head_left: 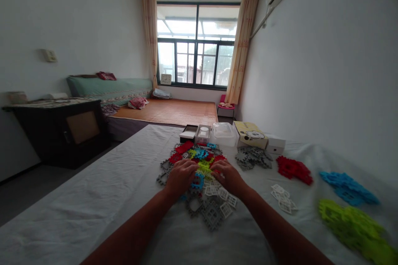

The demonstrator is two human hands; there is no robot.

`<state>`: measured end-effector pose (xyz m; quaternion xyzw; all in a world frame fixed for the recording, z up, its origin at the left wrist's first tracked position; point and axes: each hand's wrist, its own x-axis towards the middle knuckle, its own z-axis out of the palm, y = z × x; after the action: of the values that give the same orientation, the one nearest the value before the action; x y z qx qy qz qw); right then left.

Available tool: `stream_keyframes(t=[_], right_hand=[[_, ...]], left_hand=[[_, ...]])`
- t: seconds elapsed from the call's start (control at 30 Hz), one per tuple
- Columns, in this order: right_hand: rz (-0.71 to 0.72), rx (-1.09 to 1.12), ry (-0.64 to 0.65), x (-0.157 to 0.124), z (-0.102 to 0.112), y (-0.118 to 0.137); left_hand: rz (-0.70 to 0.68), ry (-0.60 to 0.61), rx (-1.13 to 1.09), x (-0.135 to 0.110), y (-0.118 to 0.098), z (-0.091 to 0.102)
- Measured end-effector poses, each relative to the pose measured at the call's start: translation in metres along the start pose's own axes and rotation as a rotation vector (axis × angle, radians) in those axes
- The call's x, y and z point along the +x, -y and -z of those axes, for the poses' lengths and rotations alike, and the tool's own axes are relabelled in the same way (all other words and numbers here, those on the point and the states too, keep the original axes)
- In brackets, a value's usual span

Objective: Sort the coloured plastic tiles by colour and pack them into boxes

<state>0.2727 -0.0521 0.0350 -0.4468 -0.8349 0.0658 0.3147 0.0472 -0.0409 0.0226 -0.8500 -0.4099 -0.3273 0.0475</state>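
My left hand and my right hand meet over a mixed heap of plastic interlocking building pieces. Between them is a yellow-green building piece; the fingers of both hands are bent and closed at its edges, their tips partly hidden. A blue square frame piece lies just below it. Red pieces and a light-blue piece sit farther back in the heap. White lattice window pieces and a dark grey square piece lie nearest to me.
Sorted by colour at right are grey, red, white, blue and yellow-green piles. Behind the heap stand a black open box, a clear plastic container and a yellow cartoon box.
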Motion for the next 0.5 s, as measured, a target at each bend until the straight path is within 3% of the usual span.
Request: stream_keyframes(t=[0.13, 0.27, 0.37, 0.5], right_hand=[[-0.217, 0.088, -0.039, -0.006, 0.021, -0.008], [-0.322, 0.095, -0.032, -0.038, 0.058, -0.030], [-0.430, 0.041, -0.115, -0.080, 0.105, -0.063], [-0.660, -0.148, -0.345, -0.153, 0.181, -0.123]], left_hand=[[0.021, 0.013, -0.006, 0.001, 0.004, 0.002], [0.017, 0.036, -0.009, 0.002, 0.004, 0.004], [-0.015, 0.032, -0.004, 0.002, 0.006, 0.000], [-0.064, 0.001, -0.011, 0.003, 0.010, -0.008]])
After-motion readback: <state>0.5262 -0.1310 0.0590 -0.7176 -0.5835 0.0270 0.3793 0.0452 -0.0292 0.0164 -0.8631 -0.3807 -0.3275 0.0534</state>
